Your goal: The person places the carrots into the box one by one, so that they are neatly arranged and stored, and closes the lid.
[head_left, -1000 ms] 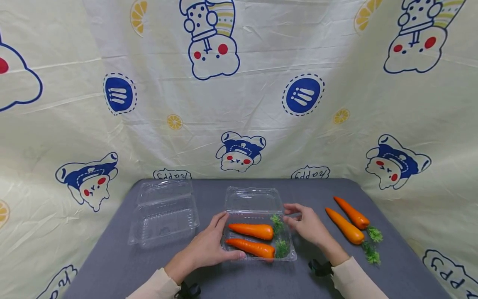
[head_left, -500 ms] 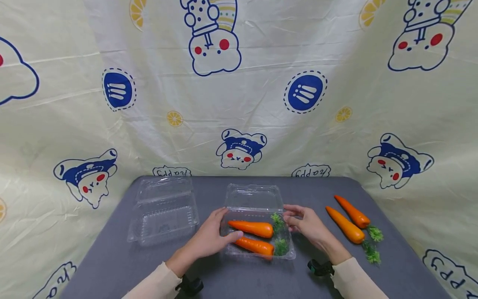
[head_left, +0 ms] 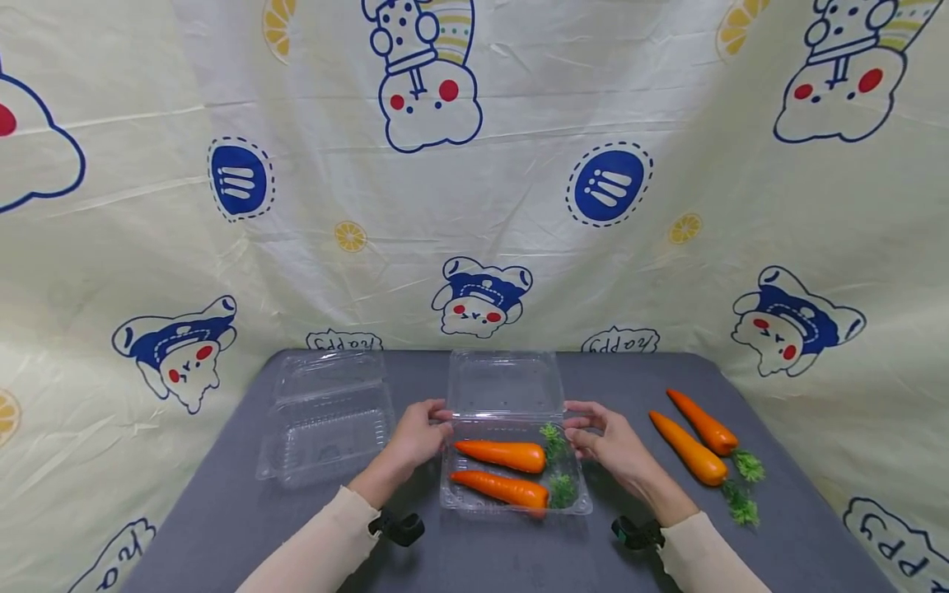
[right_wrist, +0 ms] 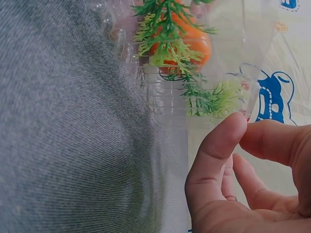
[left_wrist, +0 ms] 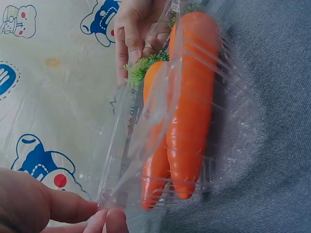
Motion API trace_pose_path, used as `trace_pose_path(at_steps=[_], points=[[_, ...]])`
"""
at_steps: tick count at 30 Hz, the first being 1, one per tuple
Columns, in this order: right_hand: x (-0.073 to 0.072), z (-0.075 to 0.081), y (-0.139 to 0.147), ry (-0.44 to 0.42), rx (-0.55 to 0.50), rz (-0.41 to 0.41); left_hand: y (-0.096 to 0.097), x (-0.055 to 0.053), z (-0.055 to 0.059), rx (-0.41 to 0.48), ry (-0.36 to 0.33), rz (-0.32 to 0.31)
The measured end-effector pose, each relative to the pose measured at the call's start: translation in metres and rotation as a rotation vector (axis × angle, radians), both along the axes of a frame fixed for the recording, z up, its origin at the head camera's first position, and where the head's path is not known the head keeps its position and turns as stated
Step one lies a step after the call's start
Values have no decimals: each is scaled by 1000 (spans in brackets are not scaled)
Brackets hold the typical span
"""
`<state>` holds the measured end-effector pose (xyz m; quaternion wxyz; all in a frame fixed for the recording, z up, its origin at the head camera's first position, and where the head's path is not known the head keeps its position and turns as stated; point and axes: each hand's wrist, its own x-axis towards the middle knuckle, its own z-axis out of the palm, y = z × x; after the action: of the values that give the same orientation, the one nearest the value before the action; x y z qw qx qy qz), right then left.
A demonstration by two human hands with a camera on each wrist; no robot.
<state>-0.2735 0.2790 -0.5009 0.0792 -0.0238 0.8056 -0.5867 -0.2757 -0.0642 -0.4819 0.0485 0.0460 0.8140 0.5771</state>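
Observation:
A clear plastic clamshell box (head_left: 519,428) lies before me with its lid (head_left: 507,383) raised at the back. Inside, two orange carrots (head_left: 500,455) with green tops (head_left: 552,443) lie side by side, tips to the left. My left hand (head_left: 417,434) pinches the box's back left corner by the hinge; thumb and fingertips (left_wrist: 99,213) meet there in the left wrist view. At the back right corner my right hand (head_left: 604,432) pinches the edge, its thumb and index finger (right_wrist: 223,138) meeting at the plastic in the right wrist view.
Another clear clamshell box (head_left: 326,428) stands open at the left of the grey table (head_left: 511,552). Two more carrots (head_left: 689,449) with green tops lie on the right. A printed curtain (head_left: 474,206) hangs behind the table.
My left hand has moved from the box's left side and front, over the carrots, back to the hinge corner. The lid stands more upright. My right hand has stayed at its corner.

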Motion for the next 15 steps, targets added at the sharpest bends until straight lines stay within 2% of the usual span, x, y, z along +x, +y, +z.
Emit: trace_pose_path(at_steps=[9,15], points=[[-1,-1,-1,6,-27,-25,-2,0,0,52,-23,12],[-1,-4,-1,5,-43,-51,-2,1,1,118,-36,20]])
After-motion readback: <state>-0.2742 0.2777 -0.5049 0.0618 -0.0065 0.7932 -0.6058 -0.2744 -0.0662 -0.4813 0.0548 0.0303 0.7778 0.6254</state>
